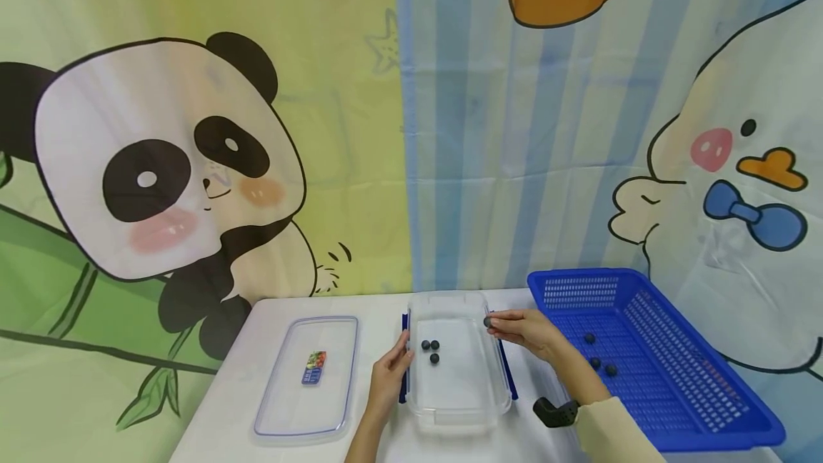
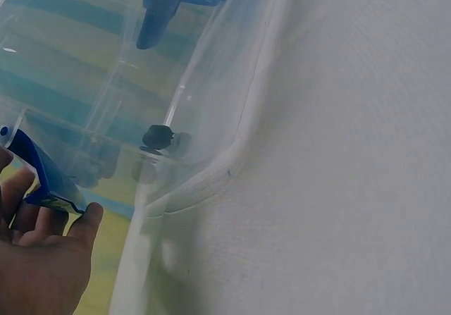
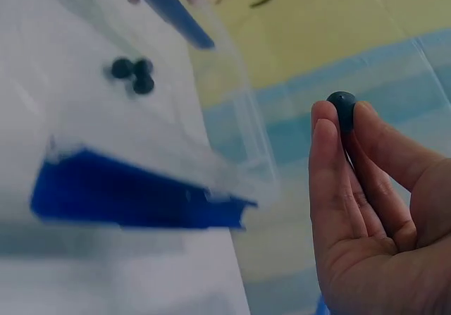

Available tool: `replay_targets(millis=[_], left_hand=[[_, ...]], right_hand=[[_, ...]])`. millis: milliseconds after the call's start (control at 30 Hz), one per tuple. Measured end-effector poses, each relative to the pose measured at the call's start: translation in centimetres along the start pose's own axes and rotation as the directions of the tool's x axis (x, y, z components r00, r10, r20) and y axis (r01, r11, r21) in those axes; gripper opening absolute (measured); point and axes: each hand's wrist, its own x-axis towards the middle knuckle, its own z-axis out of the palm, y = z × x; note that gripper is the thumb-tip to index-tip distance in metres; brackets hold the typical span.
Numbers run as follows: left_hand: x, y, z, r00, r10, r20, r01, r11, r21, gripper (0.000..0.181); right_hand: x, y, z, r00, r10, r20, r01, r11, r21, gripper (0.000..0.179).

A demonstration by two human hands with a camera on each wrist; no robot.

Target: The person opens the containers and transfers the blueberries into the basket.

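My right hand [image 1: 527,331] pinches a small dark ball [image 3: 342,109] between thumb and fingertips, over the right rim of a clear plastic container [image 1: 459,388]. Inside the container, three more dark balls [image 1: 434,359] sit grouped toward the left. At the container's left side, my left hand [image 1: 388,370] grips a blue side latch [image 2: 44,170], which hangs folded outward. A second blue latch [image 3: 134,192] stands out along the right side. Loose dark balls [image 1: 590,338] also lie in a blue basket [image 1: 675,327] to the right.
A clear lid [image 1: 302,413] with a blue seal lies left of the container on the white table [image 1: 221,420], bearing a small colourful label [image 1: 313,368]. Beside the right sleeve is a black curved piece [image 1: 555,413]. Behind the table hangs a cartoon-printed curtain [image 1: 463,163].
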Motion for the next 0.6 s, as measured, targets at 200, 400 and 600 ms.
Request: replay_targets(millis=[200, 400, 600], left_hand=[[0.0, 0.0, -0.1, 1.0, 0.003, 0.009, -0.003, 1.0, -0.01, 0.044], [0.1, 0.2, 0.0, 1.0, 0.008, 0.022, -0.008, 1.0, 0.001, 0.043], [-0.4, 1.1, 0.0, 1.0, -0.006, 0.02, 0.006, 1.0, 0.015, 0.044]], right_hand=[[-1.9, -1.5, -4.1, 0.996, 0.018, -0.088, -0.015, 0.999, 0.039, 0.029], [-3.5, -2.3, -8.1, 0.982, 0.032, -0.187, -0.029, 0.999, 0.017, 0.028], [-4.1, -2.2, -10.9, 0.98, 0.052, -0.194, -0.035, 0.995, 0.092, 0.021]])
